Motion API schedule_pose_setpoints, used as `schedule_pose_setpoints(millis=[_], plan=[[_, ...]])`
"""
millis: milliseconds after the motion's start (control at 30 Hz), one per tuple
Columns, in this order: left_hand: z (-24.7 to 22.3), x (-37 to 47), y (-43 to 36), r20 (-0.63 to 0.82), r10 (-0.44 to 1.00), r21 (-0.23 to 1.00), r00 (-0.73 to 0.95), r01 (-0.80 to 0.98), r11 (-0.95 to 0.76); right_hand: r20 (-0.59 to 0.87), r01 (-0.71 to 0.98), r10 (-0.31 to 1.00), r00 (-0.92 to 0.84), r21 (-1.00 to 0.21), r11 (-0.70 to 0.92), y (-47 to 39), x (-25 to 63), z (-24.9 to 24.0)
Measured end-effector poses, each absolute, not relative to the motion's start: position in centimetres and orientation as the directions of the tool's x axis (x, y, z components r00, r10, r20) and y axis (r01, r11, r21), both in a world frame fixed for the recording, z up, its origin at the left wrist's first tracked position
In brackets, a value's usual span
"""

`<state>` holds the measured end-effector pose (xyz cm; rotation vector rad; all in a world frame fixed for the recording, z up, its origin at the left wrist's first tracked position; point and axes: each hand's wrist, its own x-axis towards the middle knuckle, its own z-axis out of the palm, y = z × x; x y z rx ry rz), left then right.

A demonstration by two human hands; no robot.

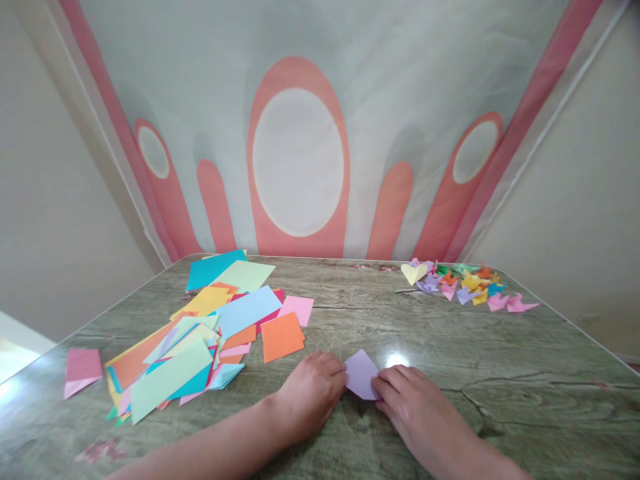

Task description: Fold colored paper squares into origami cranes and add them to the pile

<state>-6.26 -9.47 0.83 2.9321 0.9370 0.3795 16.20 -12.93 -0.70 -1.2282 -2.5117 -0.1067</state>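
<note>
Lilac paper (362, 375), edges partly behind fingers (393, 379)

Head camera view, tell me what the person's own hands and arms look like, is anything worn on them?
The left hand and right hand are bare: no gloves, and no rings show. The left forearm and right forearm show no sleeve, watch or bracelet.

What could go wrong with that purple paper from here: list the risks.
The purple paper might skew if the left hand and right hand, both at its edges, press unevenly. The left forearm lies near the loose paper pile, so it could nudge sheets out of place.
</note>
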Motion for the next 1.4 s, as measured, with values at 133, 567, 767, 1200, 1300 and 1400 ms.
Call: schedule_pose_setpoints(millis=[133, 567, 767, 1200, 1300, 1400], plan=[[1.0, -6.3, -9.3, 0.265, 0.585, 0.128, 0.767, 0.573, -0.809, 0.298, 0.782, 0.770, -0.564, -0.107, 0.614, -12.9, 16.4, -0.5], [0.1, -6.4, -9.6, 0.330, 0.741, 0.396, 0.586, 0.627, -0.671, 0.433, 0.697, 0.775, -0.460, -0.365, 0.617, -12.9, 17.6, -2.0], [0.2, -6.4, -9.7, 0.270, 0.792, 0.470, 0.547, 0.643, -0.605, 0.433, 0.689, 0.774, -0.462, -0.375, 0.621, -12.9, 17.7, -2.1], [1.3, -6.0, -10.7, 0.090, 0.824, 0.484, 0.559, 0.699, -0.527, 0.402, 0.665, 0.774, -0.490, -0.402, 0.630, -12.9, 17.9, -1.9], [1.1, -6.0, -10.7, 0.104, 0.824, 0.523, 0.557, 0.674, -0.522, 0.405, 0.671, 0.780, -0.477, -0.406, 0.621, -12.8, 17.8, -2.1], [1.2, -5.7, -10.9, 0.128, 0.810, 0.597, 0.572, 0.608, -0.523, 0.433, 0.642, 0.758, -0.488, -0.411, 0.648, -12.6, 17.5, -2.0]])
